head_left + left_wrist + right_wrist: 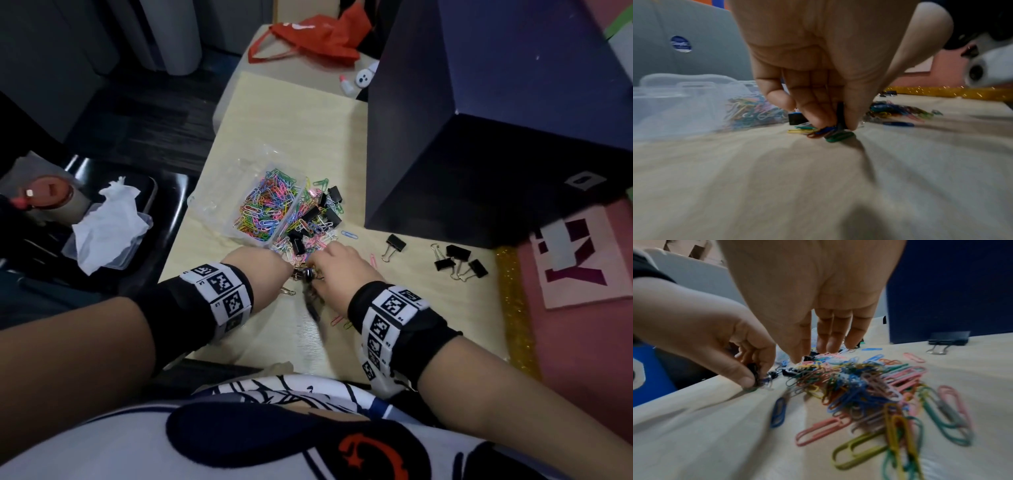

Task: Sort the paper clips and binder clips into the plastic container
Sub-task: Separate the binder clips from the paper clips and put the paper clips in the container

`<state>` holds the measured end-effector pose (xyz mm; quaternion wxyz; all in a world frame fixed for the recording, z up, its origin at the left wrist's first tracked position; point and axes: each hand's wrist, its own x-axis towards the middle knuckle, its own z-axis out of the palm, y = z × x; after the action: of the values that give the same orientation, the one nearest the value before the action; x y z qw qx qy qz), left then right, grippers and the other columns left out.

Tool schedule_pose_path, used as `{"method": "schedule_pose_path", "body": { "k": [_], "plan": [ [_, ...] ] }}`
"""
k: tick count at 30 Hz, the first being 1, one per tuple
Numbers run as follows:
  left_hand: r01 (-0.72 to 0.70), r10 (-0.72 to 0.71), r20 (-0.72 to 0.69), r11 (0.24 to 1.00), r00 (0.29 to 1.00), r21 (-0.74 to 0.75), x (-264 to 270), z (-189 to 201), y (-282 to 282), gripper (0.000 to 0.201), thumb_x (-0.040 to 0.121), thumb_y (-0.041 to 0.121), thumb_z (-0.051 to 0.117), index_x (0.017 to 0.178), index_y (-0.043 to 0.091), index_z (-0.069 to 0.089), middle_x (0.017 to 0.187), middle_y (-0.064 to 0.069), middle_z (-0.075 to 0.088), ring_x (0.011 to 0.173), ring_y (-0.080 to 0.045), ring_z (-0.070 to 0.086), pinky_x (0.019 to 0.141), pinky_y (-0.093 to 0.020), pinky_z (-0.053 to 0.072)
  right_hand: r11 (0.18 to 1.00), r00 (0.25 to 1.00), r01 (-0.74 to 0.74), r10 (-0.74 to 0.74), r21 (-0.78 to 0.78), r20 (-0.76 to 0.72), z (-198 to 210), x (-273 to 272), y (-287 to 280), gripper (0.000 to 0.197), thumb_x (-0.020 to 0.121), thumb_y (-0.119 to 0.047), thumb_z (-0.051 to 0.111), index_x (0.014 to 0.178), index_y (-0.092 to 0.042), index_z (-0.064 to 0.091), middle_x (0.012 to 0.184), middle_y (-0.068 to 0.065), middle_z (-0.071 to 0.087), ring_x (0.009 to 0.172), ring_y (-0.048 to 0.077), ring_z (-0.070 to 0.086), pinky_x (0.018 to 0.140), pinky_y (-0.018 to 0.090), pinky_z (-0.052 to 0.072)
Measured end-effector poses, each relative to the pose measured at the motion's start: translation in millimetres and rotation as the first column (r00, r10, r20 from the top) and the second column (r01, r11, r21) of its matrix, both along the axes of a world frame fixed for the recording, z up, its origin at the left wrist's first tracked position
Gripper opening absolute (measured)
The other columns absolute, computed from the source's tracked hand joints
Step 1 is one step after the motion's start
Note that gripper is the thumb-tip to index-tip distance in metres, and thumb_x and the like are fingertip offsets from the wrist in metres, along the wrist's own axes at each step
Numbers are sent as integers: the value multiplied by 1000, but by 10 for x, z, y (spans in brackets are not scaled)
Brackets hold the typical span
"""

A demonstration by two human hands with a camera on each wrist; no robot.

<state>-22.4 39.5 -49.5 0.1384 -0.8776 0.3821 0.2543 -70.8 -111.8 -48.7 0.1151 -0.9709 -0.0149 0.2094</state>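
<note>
Paper clips [859, 386] showing pink, blue, green, yellow, orange, mixed. Binder clips [459, 262] showing black with silver wire handles. Plastic container [219, 205] looking clear. Surface [281, 113] showing pale wood grain. Wristbands [219, 294] showing black-and-white square codes on black. Box [479, 120] looking dark navy. Bag [318, 37] showing red.

It looked like an office or study corner: a pale wood-grain desk [260, 113] strewn with paper clips [270, 209] and binder clips [459, 262], a dark box [479, 144] at the right, grey cabinet fronts [44, 51] far left.
</note>
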Motion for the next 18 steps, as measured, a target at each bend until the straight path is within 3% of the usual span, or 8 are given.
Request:
{"method": "schedule_pose_path", "body": {
  "k": [4, 9, 15, 18],
  "plan": [
    [-74, 74, -21, 996, 997, -44, 46, 27, 116, 15, 91, 20, 49, 102, 17, 59, 105, -5, 63, 95, -26, 61, 71, -34, 48, 997, 998, -55, 52, -62, -44, -103, 67, 97, 40, 90, -13, 48, 130, -19, 47, 125, 8, 47, 120, 30, 43, 95, 44, 44],
    [-130, 126, -44, 983, 991, -128, 90, -3, 295, 16, 86, 24, 57, 100, 20, 64, 112, -3, 51, 99, -26, 57, 81, -37, 51, 997, 998, -10, 6, -74, -60, -138, 85, 113, 34, 89, -14, 50, 123, -15, 48, 124, 8, 50, 117, 28, 47, 92, 41, 44],
    [16, -17, -5, 980, 1000, -196, 31, -17, 269, 19, 87, 20, 53, 101, 20, 65, 114, 0, 53, 103, -26, 53, 81, -35, 49, 998, 995, 47, -51, -45, -86, -79, 129, 116, 25, 84, -15, 54, 109, -16, 53, 116, 7, 49, 111, 29, 49, 89, 43, 47],
    [22, -27, -23, 982, 999, -189, 22, -29, 244, 20, 86, 16, 51, 103, 17, 63, 110, -2, 55, 100, -26, 56, 81, -38, 50, 999, 992, 46, -48, -16, -113, -1, 137, 103, 10, 85, -15, 54, 94, -21, 54, 109, 3, 51, 105, 24, 52, 85, 34, 43]
  ]
}}
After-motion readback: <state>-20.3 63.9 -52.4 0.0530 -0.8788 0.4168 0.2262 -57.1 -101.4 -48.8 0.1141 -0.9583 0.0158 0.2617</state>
